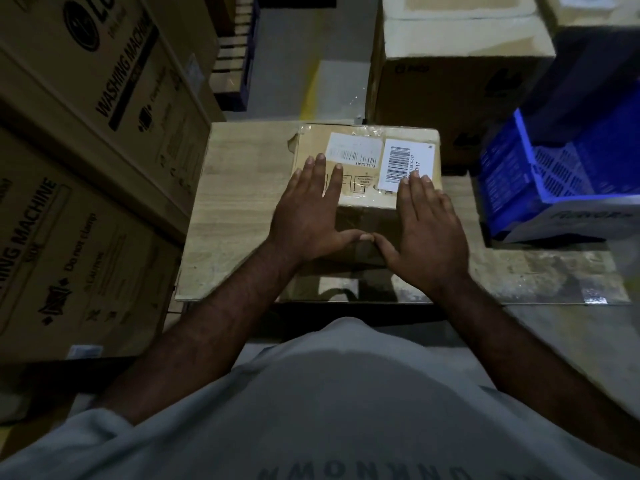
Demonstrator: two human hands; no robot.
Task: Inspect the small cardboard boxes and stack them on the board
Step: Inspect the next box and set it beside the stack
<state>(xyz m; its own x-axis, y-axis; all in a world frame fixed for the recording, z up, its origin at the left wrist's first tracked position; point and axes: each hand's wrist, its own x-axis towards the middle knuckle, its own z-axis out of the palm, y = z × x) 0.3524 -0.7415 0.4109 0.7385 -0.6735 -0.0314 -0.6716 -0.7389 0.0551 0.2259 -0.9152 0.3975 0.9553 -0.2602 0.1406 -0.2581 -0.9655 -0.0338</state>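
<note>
While the box [367, 161] lies on the board [239, 188], both hands [308, 220] [429, 237] press it.

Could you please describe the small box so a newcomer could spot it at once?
Between the washing machine cartons at left and the blue crate at right lies a pale wooden board. On it sits the small cardboard box, under the left hand and right hand. Only it bears two white barcode labels.

Box [367, 161]: matt brown cardboard, white paper labels, glossy tape. Board [239, 202]: pale wood grain, smooth. Crate [554, 168], right: blue perforated plastic.
</note>
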